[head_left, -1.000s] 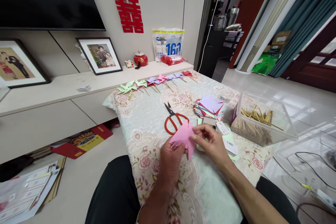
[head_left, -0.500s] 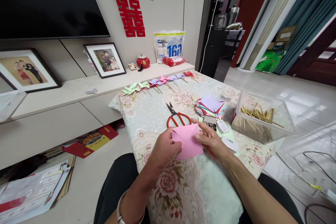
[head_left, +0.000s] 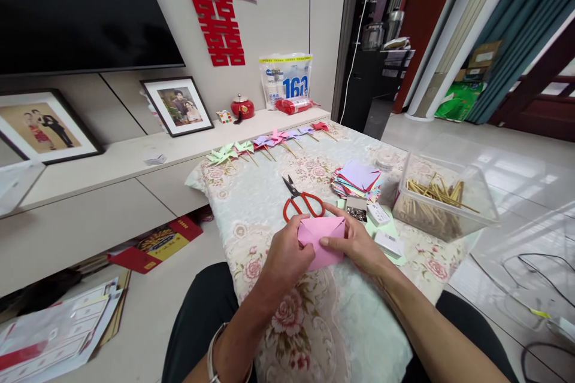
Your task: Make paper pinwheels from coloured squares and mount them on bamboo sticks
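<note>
Between both hands, low over the table, is a square of pink paper with diagonal lines at its upper corners. My left hand pinches its left edge with thumb and curled fingers. On the right side my right hand grips it, thumb lying on the face and fingers behind. Just beyond the paper lie scissors with red handles, blades pointing away. To the right sit a small open box of metal pins, small white boxes and a stack of coloured paper squares.
Paper pinwheels on sticks lie in a row along the far table edge. A clear plastic bin of sticks stands at the right edge. Behind runs a low cabinet with framed photos. Cables trail on the floor at right.
My right thumb has slid leftward across the pink paper, and the right hand has come closer to the left. The camera view has shifted slightly.
</note>
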A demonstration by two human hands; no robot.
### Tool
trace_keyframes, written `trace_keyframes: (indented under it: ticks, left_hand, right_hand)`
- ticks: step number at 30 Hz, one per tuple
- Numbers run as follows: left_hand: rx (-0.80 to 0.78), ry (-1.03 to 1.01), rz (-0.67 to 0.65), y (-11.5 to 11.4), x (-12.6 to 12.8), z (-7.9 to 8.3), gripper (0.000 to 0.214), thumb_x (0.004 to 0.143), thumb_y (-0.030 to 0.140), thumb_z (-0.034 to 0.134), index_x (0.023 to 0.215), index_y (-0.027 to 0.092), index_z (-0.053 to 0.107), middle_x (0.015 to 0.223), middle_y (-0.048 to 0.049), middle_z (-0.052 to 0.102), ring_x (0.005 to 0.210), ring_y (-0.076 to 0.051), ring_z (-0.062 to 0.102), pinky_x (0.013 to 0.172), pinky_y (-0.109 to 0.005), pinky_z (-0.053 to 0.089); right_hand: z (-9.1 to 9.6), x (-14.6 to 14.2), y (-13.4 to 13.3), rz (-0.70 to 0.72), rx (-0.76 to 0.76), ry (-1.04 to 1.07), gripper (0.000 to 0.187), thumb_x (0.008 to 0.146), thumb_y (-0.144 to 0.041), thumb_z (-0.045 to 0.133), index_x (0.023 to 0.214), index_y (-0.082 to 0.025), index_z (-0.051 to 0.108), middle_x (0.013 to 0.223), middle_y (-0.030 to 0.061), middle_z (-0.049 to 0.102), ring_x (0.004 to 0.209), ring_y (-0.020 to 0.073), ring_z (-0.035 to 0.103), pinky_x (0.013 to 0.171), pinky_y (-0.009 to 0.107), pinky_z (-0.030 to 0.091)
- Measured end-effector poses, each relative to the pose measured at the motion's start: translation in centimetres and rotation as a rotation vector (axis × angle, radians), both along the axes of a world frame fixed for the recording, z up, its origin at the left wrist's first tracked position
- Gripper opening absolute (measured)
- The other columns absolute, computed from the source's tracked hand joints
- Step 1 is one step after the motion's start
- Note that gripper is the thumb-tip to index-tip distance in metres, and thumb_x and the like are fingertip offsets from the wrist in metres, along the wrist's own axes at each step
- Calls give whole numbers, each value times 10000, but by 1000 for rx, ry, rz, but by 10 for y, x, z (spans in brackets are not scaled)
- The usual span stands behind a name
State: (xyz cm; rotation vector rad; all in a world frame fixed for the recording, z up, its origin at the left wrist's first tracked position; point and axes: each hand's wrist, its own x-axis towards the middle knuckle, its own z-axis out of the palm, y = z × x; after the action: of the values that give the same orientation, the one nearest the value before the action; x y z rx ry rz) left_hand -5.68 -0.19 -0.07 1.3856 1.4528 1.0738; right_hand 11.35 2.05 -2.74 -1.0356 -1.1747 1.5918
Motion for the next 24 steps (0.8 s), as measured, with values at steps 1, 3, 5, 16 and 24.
trace_keyframes:
  ticks: [1,3,5,16,24]
  left_hand:
    - [-2,-42,8,1,0,-1,512,564,80,618,1052,202,719,709,6,681,599,-164,571,577,-236,401]
    - [-20,-118,21,2,1,-4,512,546,73,637,1032,212,722,697,8,683,595,-162,580,572,-232,412]
    - [-52,-199,18,3,1,-7,539,536,69,656,1054,209,708,747,-12,713,631,-171,618,593,-235,444]
    - [-209,-642,-38,-15,14,-16,429,690,270,783,1077,100,714,958,-123,780,866,-245,715,833,-335,535]
    - [-141,-364,122,-14,17,-21,288,692,305,746,892,99,762,719,-48,745,689,-202,652,631,-265,488]
  right_hand:
    - [0,0,0,-8,9,-13,937,604,-271,856,1453,-198,466,940,23,700,800,201,646,714,306,520]
    - [-1,0,0,-18,12,-20,938,599,-249,847,1454,-195,464,931,16,689,793,197,639,701,298,517]
    - [-1,-1,1,-34,-1,-11,948,589,-232,843,1456,-188,460,916,9,685,779,193,633,693,294,514]
    - [-8,-4,2,-125,-33,91,950,552,-276,898,1415,-179,511,951,34,731,780,196,661,716,300,505]
    - [-12,-6,0,-105,19,26,853,569,-315,921,1337,-174,577,1015,57,732,835,207,660,743,312,509]
